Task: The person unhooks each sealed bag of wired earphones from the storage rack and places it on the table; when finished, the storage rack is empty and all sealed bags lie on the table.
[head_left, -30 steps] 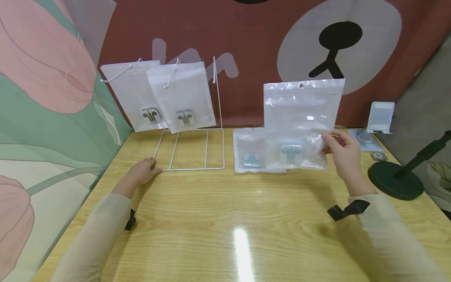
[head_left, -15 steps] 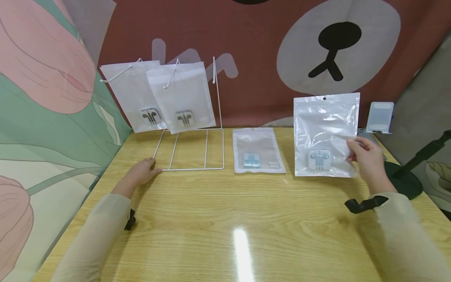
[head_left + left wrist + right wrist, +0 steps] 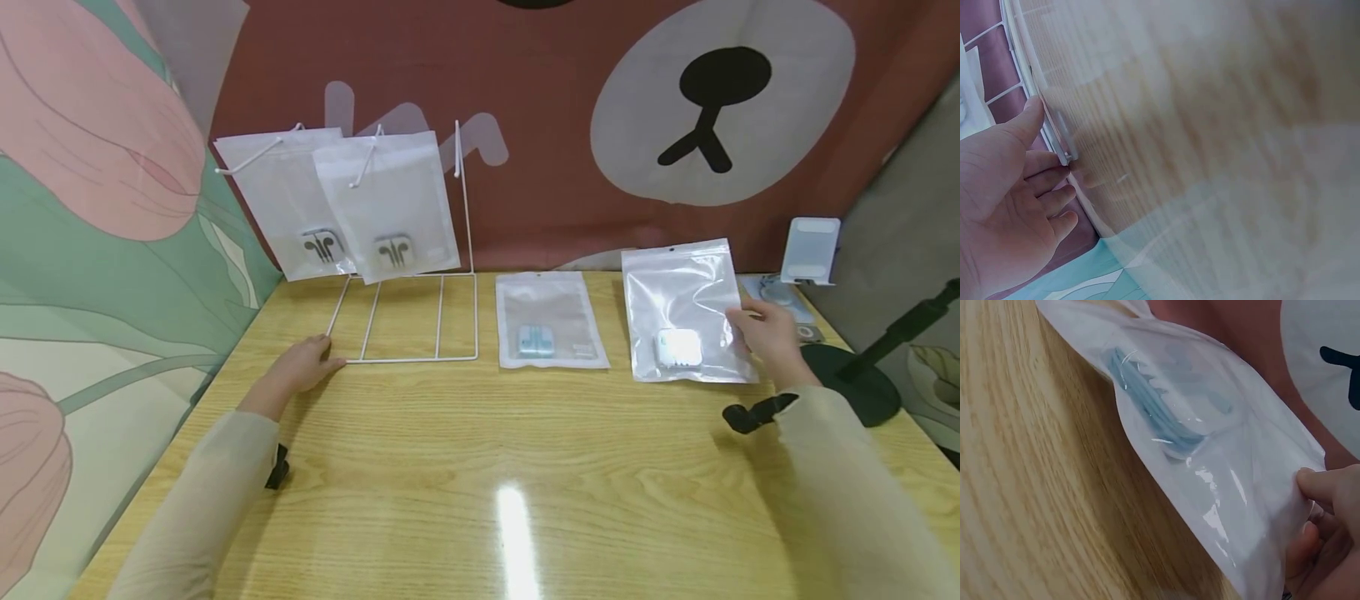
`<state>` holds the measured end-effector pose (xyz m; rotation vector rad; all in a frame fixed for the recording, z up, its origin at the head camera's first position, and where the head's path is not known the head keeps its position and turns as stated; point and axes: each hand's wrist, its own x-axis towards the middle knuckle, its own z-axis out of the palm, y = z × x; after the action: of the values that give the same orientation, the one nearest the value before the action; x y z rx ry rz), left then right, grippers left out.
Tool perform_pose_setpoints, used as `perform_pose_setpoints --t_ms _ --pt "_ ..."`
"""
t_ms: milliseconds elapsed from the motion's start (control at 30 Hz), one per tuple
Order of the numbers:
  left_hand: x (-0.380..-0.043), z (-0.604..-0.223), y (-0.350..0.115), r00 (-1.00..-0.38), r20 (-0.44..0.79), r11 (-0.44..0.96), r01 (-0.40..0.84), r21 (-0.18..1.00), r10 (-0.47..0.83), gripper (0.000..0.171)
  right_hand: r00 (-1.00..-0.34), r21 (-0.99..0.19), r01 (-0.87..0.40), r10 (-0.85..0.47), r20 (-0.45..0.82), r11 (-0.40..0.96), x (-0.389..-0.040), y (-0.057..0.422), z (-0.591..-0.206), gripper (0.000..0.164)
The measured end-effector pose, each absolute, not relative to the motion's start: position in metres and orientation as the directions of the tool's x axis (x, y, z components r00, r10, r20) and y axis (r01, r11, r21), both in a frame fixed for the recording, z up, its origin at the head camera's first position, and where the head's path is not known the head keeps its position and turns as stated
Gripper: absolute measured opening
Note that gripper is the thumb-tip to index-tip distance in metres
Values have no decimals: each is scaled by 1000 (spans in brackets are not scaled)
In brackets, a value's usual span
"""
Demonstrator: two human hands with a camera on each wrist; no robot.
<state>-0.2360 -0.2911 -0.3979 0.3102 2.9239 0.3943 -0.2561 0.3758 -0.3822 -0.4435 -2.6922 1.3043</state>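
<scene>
My right hand (image 3: 767, 332) pinches the right edge of a clear-front zip bag (image 3: 1254, 481) between thumb and fingers. A boxed pair of earphones (image 3: 678, 347) shows low in this bag, which leans back close over the table. My left hand (image 3: 300, 367) holds the front left corner of a white wire display rack (image 3: 405, 360), thumb and index finger at the wire in the left wrist view. Two similar bags, a left one (image 3: 273, 183) and a right one (image 3: 397, 192), hang from the rack's hooks. The rack's rightmost hook (image 3: 457, 154) is bare.
Another bag (image 3: 553, 304) with boxed earphones lies flat on the wooden table (image 3: 450, 467), between the rack and the held bag. At right stand a black round-based stand (image 3: 842, 385) and a white phone holder (image 3: 810, 250). A printed cloth (image 3: 540, 133) hangs behind.
My right hand carries the bag rightward from over the flat one, then lowers it as its top tilts back. My left hand stays at the rack corner.
</scene>
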Motion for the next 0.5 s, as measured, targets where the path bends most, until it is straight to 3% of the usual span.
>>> perform_pose_setpoints --t_ms 200,500 --pt "-235 -396 -290 -964 -140 942 181 283 227 58 -965 -753 190 261 -25 629 -270 380 -398 59" --pt "-234 -395 -290 -965 -131 942 184 279 227 58 -962 -666 162 268 59 728 -277 376 -409 49"
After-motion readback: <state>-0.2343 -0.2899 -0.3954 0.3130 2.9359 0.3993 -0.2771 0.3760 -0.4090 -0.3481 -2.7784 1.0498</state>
